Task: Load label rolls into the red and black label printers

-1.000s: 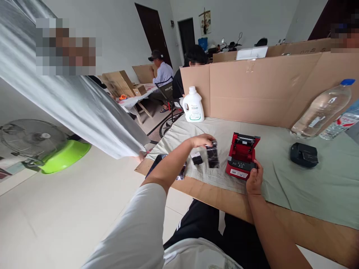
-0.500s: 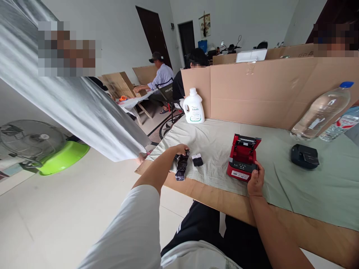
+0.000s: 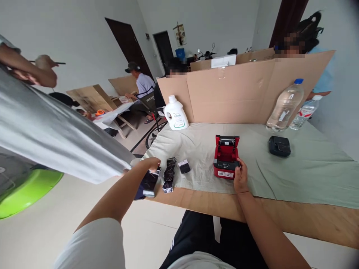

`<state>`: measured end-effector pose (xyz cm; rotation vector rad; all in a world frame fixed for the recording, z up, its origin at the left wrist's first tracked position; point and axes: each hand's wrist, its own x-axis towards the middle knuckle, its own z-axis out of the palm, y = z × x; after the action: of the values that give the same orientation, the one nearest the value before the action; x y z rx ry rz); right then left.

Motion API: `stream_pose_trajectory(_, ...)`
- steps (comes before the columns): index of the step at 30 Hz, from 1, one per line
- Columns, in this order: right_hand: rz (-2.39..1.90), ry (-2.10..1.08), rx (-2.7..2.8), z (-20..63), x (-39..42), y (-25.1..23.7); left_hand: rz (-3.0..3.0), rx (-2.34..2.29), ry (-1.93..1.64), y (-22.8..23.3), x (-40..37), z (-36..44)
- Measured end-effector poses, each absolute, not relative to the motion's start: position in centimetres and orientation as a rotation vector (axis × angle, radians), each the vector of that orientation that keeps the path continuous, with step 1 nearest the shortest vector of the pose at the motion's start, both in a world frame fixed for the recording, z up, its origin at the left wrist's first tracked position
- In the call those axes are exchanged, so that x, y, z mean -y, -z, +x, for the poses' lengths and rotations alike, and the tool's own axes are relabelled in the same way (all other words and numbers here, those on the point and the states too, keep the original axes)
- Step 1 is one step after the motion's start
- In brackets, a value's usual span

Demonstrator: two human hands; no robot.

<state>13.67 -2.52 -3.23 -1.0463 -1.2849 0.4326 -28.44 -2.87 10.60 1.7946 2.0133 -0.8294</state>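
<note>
My right hand grips the right front corner of a small red and black label printer, whose lid stands raised over a hollow red inside. Over at the table's left edge, my left hand has its fingers curled down at the upper end of a dark, flat item with a pale end; the fingertips are partly hidden. Just right of that hand lies a black, shiny wrapped strip. Beside the strip is a small black block with a white top.
A white jug stands at the back left, before a cardboard screen. Two clear bottles and a black device are on the right. A grey curtain hangs left, with another person's arms above it. Other people sit beyond.
My left hand has left the black wrapped strip and moved left to the dark item at the table edge. The right hand stays on the printer. The view has turned left to right.
</note>
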Motion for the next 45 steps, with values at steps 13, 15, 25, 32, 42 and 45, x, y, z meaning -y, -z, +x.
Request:
stream_pose_trajectory(13, -1.096, 0.112, 1.533, 13.1, 4.4, 0.1, 1.925, -0.843, -0.044, -17.4, -1.2, -6.2)
stream_pose_trajectory(15, -1.085, 0.154, 1.535, 13.2, 4.4, 0.0, 2.078, -1.05, -0.113, -15.1, -2.9, -3.8)
stream_pose_trajectory(25, -0.995, 0.079, 1.613, 13.4, 4.9, -0.2, 2.57, -1.509, 0.328, -10.9, -5.4, 1.8)
stream_pose_trajectory(32, -0.999, 0.086, 1.618, 13.6, 4.9, -0.1, 2.589, -1.462, 0.547, -11.5, -5.6, 2.3)
stream_pose_trajectory(42, -1.032, 0.093, 1.645, 13.6, 4.8, 0.1, 2.622, -1.515, 0.217, -10.1, -6.0, 2.0)
stream_pose_trajectory(45, -1.046, 0.089, 1.653, 13.7, 4.9, 0.1, 2.556, -1.393, -0.04, -10.6, -5.5, 1.0)
